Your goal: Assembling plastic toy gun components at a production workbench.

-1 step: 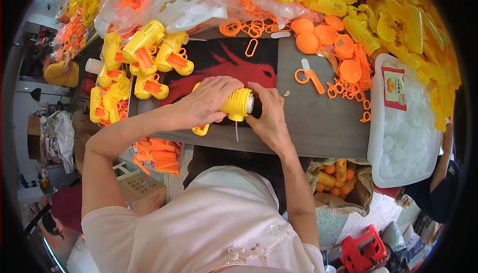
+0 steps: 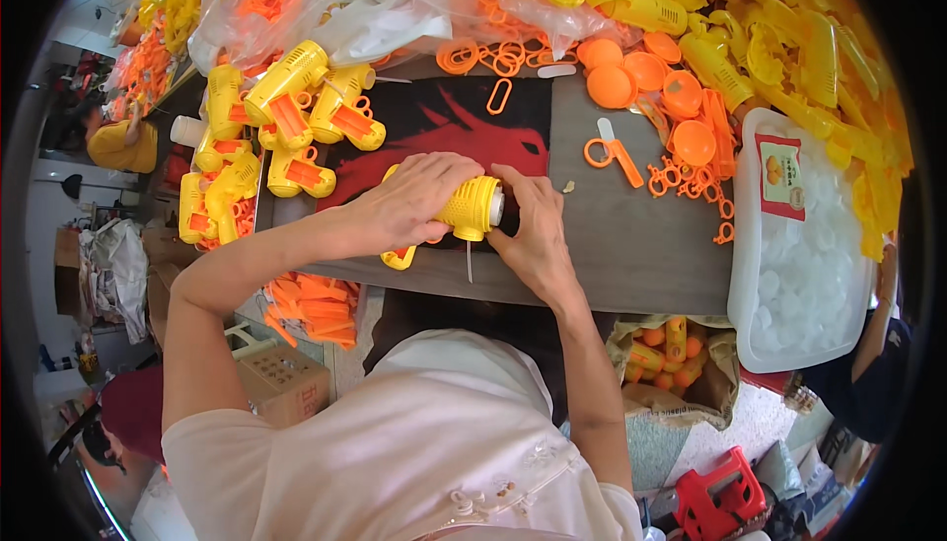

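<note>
My left hand (image 2: 419, 196) is wrapped over a yellow plastic toy gun (image 2: 464, 208) with a slotted barrel, lying on its side above the table. Its yellow handle with an orange part shows below my left palm, and a thin pale strip hangs from the barrel. At the barrel's right end, a white ring (image 2: 495, 209) sticks out. Around this end curve the thumb and fingers of my right hand (image 2: 541, 230); a dark gap lies between them, and whether a small piece is in it I cannot tell. Under both hands lies a black-and-red mat (image 2: 444, 137).
Several similar yellow toy guns (image 2: 286, 87) are piled at left. Orange discs (image 2: 612, 85), rings and an orange handle piece (image 2: 623, 160) lie right of the mat. A white tub (image 2: 742, 275) of clear round pieces stands far right. Yellow shells (image 2: 730, 68) are heaped behind.
</note>
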`<state>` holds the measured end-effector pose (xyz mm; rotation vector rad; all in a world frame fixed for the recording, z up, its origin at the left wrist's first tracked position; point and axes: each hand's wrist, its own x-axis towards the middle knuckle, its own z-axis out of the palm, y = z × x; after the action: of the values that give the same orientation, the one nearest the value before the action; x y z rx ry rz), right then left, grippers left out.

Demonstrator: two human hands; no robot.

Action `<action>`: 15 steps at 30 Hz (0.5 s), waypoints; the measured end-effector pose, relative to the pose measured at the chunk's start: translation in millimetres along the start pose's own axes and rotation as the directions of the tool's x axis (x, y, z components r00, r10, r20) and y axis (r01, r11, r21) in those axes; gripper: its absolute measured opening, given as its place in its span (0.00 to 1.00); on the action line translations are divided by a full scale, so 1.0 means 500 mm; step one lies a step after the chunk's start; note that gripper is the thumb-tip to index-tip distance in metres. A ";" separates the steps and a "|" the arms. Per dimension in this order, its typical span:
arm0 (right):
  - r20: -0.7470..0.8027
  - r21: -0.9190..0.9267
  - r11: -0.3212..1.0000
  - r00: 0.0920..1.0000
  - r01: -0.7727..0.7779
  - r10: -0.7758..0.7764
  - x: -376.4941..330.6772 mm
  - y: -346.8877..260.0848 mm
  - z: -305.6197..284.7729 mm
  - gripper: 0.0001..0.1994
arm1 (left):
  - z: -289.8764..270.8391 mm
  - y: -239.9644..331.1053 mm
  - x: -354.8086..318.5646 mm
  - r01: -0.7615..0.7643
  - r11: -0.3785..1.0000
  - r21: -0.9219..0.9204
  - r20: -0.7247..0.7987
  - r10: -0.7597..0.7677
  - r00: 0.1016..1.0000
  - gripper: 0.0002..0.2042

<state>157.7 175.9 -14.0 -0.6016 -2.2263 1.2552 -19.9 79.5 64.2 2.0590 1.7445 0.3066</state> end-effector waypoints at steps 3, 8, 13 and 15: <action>0.000 -0.012 1.000 1.000 -0.014 0.014 -0.002 -0.003 -0.002 0.35 | -0.002 -0.005 0.006 0.022 0.999 -0.030 0.042 -0.021 0.999 0.35; 0.015 -0.014 1.000 1.000 -0.022 0.023 -0.001 -0.001 0.001 0.35 | 0.004 0.002 0.021 0.061 0.991 0.118 0.162 -0.080 0.984 0.35; 0.002 0.004 1.000 1.000 -0.016 0.016 0.002 -0.001 0.002 0.36 | -0.011 0.010 0.038 0.091 0.977 0.193 0.254 -0.140 0.957 0.36; 0.004 0.014 0.999 0.999 -0.035 0.035 0.000 -0.002 0.001 0.36 | -0.014 0.007 0.041 0.088 0.978 0.191 0.319 -0.146 0.936 0.36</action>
<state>157.4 175.1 -13.1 -0.6361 -2.2175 1.2891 -15.8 100.3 69.9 1.9713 1.7216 -0.2274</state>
